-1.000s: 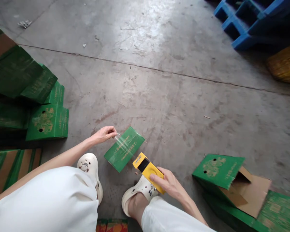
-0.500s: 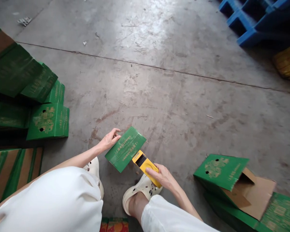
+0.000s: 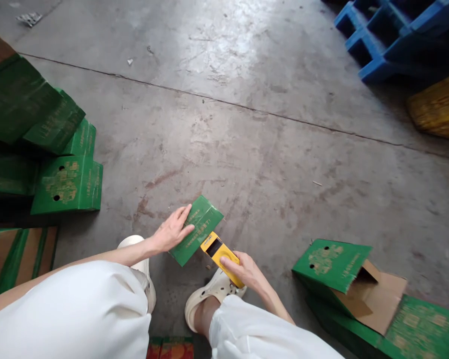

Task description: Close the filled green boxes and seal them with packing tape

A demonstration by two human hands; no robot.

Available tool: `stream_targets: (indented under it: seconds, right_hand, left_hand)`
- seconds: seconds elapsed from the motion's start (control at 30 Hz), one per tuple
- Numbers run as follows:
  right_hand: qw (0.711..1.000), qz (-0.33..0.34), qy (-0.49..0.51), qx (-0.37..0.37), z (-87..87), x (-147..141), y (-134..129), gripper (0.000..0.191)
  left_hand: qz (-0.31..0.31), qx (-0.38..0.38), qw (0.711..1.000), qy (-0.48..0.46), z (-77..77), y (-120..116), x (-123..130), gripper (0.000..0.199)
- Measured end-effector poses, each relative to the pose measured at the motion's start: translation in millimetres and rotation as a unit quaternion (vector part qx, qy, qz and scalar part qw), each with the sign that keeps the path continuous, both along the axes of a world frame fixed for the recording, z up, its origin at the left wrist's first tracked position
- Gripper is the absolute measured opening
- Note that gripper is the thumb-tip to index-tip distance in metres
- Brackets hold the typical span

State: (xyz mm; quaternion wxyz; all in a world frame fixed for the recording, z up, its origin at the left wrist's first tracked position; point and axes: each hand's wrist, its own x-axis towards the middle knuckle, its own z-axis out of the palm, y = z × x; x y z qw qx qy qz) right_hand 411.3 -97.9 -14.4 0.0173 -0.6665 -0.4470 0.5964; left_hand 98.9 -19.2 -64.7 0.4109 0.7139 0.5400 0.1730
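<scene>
A green cardboard box (image 3: 202, 224) with gold print stands between my feet, its narrow taped face upward. Flat across the left part of that face lies my left hand (image 3: 173, 229), fingers spread and holding nothing. My right hand (image 3: 243, 269) is wrapped round a yellow handheld tool (image 3: 222, 255) with a dark window. The tool's far end is at the box's lower right edge; whether they touch is hard to tell.
Green boxes (image 3: 65, 184) are stacked at the left. An open green carton (image 3: 331, 262) lies at the lower right. Blue pallets (image 3: 381, 65) and a yellow crate (image 3: 439, 107) stand at the upper right. White shoes (image 3: 205, 299) flank the box.
My left hand has moved right, from the box's left edge onto its top face. My right hand still holds the yellow tool near the box. The view has shifted slightly.
</scene>
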Motion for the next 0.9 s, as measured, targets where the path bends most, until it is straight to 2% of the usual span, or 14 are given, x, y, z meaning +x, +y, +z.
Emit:
stream_targets:
  seconds: [0.07, 0.1, 0.17, 0.27, 0.33, 0.4, 0.43, 0.47, 0.53, 0.6, 0.63, 0.7, 0.77, 0.9]
  right_hand:
    - [1.0, 0.008, -0.03, 0.004, 1.4, -1, 0, 0.044]
    - [0.999, 0.01, -0.032, 0.005, 2.7, -2, 1, 0.044]
    - [1.0, 0.009, -0.026, 0.007, 6.4, -7, 4, 0.045]
    - [0.999, 0.02, -0.016, 0.02, 13.0, -23, 17, 0.048]
    - [0.998, 0.037, -0.017, 0.042, 16.6, -39, 30, 0.05]
    - [0.996, 0.056, -0.018, 0.066, 19.0, -57, 44, 0.05]
    - [0.995, 0.064, -0.017, 0.074, 19.6, -64, 51, 0.05]
    - [0.994, 0.07, -0.012, 0.077, 19.9, -70, 58, 0.051]
    - [0.995, 0.074, 0.009, 0.068, 19.5, -77, 68, 0.053]
    - [0.995, 0.072, 0.035, 0.054, 18.2, -81, 75, 0.055]
    - [0.995, 0.072, 0.044, 0.05, 17.3, -82, 78, 0.055]
    - [0.995, 0.074, 0.05, 0.052, 15.6, -84, 81, 0.056]
    - [0.994, 0.08, 0.051, 0.062, 13.9, -84, 80, 0.056]
    - [0.995, 0.064, 0.062, 0.051, 13.3, -64, 54, 0.052]
  left_hand:
    - [-0.012, -0.027, 0.999, 0.032, 1.4, -6, 7, 0.075]
    - [-0.003, -0.044, 0.998, 0.044, 0.5, -6, 8, 0.076]
    - [0.015, -0.08, 0.995, 0.049, -3.2, 4, 6, 0.071]
    - [0.036, -0.131, 0.99, 0.043, -9.2, 28, -10, 0.07]
    - [0.078, -0.12, 0.988, 0.06, -11.4, 39, -27, 0.07]
    - [0.128, -0.059, 0.987, 0.079, -11.2, 38, -46, 0.069]
    - [0.13, -0.022, 0.988, 0.083, -9.9, 33, -55, 0.068]
    - [0.11, 0.011, 0.99, 0.082, -7.9, 26, -62, 0.068]
    - [0.022, 0.053, 0.995, 0.077, -2.4, 9, -69, 0.072]
    - [-0.062, 0.068, 0.992, 0.081, 2.8, -3, -68, 0.086]
    - [-0.08, 0.069, 0.991, 0.087, 4.4, -5, -65, 0.095]
    - [-0.074, 0.063, 0.99, 0.1, 5.0, -3, -56, 0.103]
    - [-0.048, 0.049, 0.991, 0.111, 3.5, 4, -48, 0.097]
    - [-0.043, 0.027, 0.989, 0.138, 4.2, 8, -38, 0.092]
